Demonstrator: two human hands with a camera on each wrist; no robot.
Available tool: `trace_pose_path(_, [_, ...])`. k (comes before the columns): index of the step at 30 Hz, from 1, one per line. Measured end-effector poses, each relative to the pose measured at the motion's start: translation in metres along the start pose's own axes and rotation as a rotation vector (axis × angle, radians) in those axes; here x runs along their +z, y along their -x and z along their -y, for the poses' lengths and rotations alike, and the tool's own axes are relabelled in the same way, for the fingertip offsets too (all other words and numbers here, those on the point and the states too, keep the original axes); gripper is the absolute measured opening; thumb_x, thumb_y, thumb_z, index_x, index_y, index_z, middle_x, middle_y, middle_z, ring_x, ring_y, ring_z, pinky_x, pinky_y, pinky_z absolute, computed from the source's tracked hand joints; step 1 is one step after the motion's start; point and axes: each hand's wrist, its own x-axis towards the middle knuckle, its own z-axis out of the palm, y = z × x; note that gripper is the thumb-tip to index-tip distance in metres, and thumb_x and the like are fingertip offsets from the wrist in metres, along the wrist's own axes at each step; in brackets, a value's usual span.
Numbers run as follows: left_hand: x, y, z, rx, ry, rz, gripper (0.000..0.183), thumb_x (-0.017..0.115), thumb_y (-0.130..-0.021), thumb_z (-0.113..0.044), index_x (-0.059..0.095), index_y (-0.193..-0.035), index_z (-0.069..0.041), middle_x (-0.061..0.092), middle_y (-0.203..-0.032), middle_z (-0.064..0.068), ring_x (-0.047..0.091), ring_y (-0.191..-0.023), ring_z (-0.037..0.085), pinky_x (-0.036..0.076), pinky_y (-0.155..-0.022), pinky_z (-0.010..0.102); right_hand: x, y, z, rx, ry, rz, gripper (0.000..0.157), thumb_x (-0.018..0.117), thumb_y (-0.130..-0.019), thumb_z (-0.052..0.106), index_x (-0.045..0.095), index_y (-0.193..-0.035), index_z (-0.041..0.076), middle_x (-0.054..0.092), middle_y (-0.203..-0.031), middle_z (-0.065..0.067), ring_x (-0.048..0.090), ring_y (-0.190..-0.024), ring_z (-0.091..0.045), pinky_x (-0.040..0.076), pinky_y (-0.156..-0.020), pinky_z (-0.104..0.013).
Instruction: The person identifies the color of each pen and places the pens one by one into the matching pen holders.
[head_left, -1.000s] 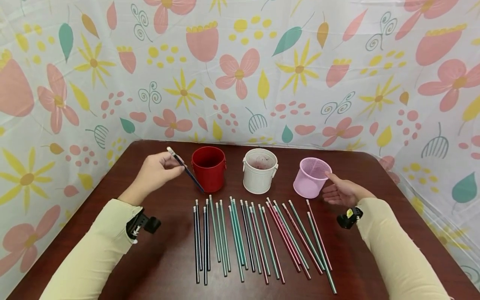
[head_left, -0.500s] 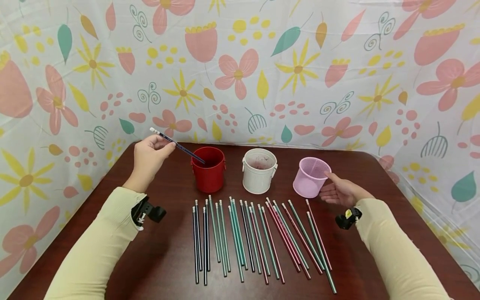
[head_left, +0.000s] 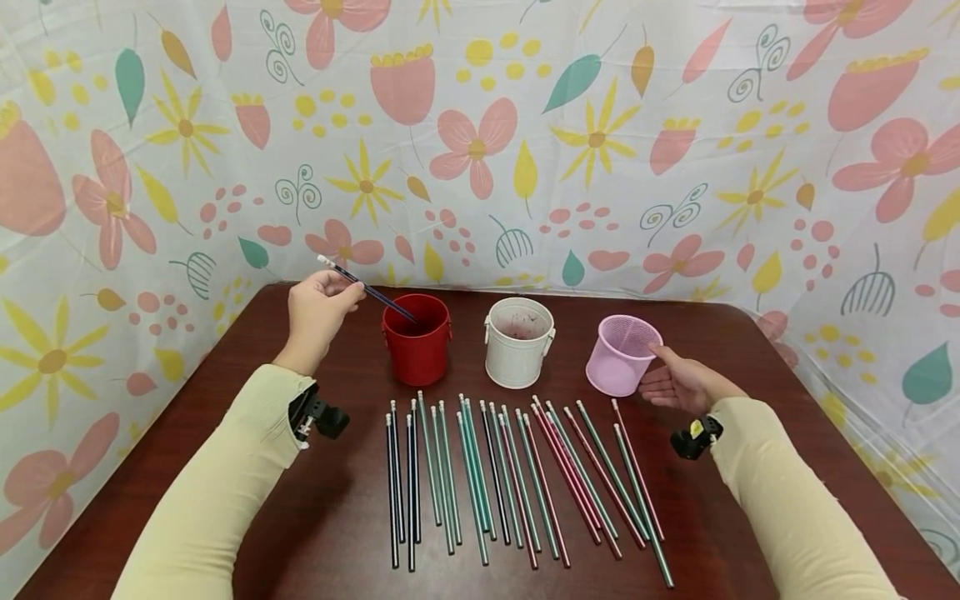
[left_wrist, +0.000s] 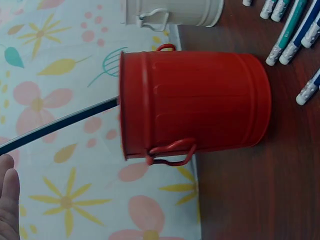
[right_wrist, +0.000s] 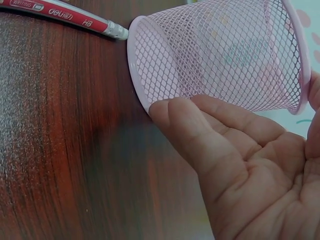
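Observation:
My left hand (head_left: 315, 321) pinches a dark blue pencil (head_left: 377, 293) near its white eraser end. The pencil slants down to the right, its lower end inside the red bucket (head_left: 418, 357). In the left wrist view that pencil (left_wrist: 65, 124) passes over the bucket's rim, and its far part is hidden inside. On the right, my right hand (head_left: 686, 382) touches a pink mesh pencil cup (head_left: 617, 367), thumb at the rim and relaxed fingers against the lower side. The fingertips (right_wrist: 182, 112) rest by the mesh near the base in the right wrist view.
Between the red bucket and the pink cup stands a white bucket (head_left: 517, 358). In front of them lie several dark blue pencils (head_left: 411, 500), green pencils (head_left: 472, 483) and red pencils (head_left: 577, 479), eraser ends toward the containers. A flowered cloth (head_left: 480, 225) hangs behind the brown table (head_left: 330, 517).
My left hand has raised the dark blue pencil from in front of the red bucket, brought its lower end over the rim, then moved right, deeper in. The right hand stays at the pink cup.

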Motion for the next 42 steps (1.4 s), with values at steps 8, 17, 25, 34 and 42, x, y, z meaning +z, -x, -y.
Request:
trace_pose_path(8, [0.007, -0.001, 0.014, -0.034, -0.076, 0.013, 0.017, 0.066, -0.087, -0.008, 0.065, -0.095, 0.008, 0.070, -0.076, 0.002, 0.058, -0.056, -0.004, 0.049, -0.057, 0.014, 0.005, 0.002, 0.002, -0.013, 0.009, -0.002, 0.084, 0.017, -0.099, 0.051, 0.028, -0.129, -0.027, 0.064, -0.098, -0.007, 0.063, -0.087, -0.012, 0.054, -0.080, -0.026])
trace_pose_path(17, [0.015, 0.001, 0.025, -0.091, -0.133, 0.060, 0.019, 0.065, -0.088, -0.011, 0.066, -0.099, 0.005, 0.071, -0.092, 0.016, 0.059, -0.061, 0.001, 0.050, -0.060, 0.018, 0.006, 0.002, 0.003, -0.015, -0.015, -0.033, 0.082, 0.020, -0.100, 0.049, 0.026, -0.130, -0.027, 0.064, -0.095, -0.007, 0.064, -0.086, -0.012, 0.054, -0.079, -0.026])
trace_pose_path(25, [0.015, 0.002, 0.029, -0.101, -0.146, 0.087, 0.018, 0.065, -0.087, -0.012, 0.066, -0.095, 0.004, 0.071, -0.085, 0.009, 0.059, -0.059, 0.003, 0.048, -0.058, 0.016, 0.004, 0.000, 0.001, -0.053, -0.067, -0.059, 0.080, 0.024, -0.100, 0.045, 0.012, -0.139, -0.024, 0.063, -0.095, -0.007, 0.063, -0.087, -0.010, 0.053, -0.085, -0.028])
trace_pose_path(34, [0.016, 0.003, 0.034, -0.141, -0.189, 0.130, 0.021, 0.063, -0.089, -0.014, 0.066, -0.099, 0.005, 0.070, -0.099, 0.019, 0.058, -0.062, 0.001, 0.054, -0.067, 0.024, 0.003, -0.001, 0.001, -0.052, -0.063, -0.063, 0.077, 0.028, -0.100, 0.045, 0.016, -0.138, -0.022, 0.064, -0.093, -0.005, 0.064, -0.086, -0.010, 0.054, -0.081, -0.026])
trace_pose_path(42, [0.019, 0.004, 0.042, -0.144, -0.242, 0.160, 0.021, 0.063, -0.088, -0.013, 0.066, -0.099, 0.004, 0.070, -0.100, 0.020, 0.066, -0.072, 0.019, 0.049, -0.062, 0.018, 0.007, 0.002, 0.005, -0.039, -0.059, -0.084, 0.079, 0.030, -0.100, 0.046, 0.016, -0.138, -0.022, 0.064, -0.092, -0.006, 0.065, -0.084, -0.012, 0.054, -0.081, -0.028])
